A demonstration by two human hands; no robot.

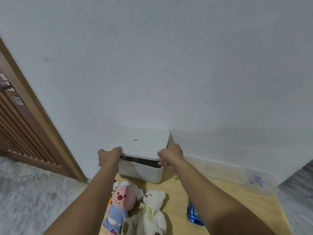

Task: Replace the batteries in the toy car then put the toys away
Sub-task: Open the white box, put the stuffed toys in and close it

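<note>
Both hands gripped the lid (140, 141) of the white box (144, 172) at its near corners: the left hand (109, 156) curled over the left corner, the right hand (171, 156) pinching the right corner with thumb beneath. The lid's near edge stood raised off the box, a dark gap showing under it. The step looked like opening the box for the toys; it would go best lifted evenly at both corners, kept level, then set aside clear of the plush. The box sat on the pale wooden worktop (177, 200) against the wall, smooth matte plastic with rounded corners. Near the person lay a pink plush (121, 200) and a cream bear (153, 209), soft and fuzzy, touching each other. A crinkly blue packet (193, 216) lay just right. The toy car could not be made out
</note>
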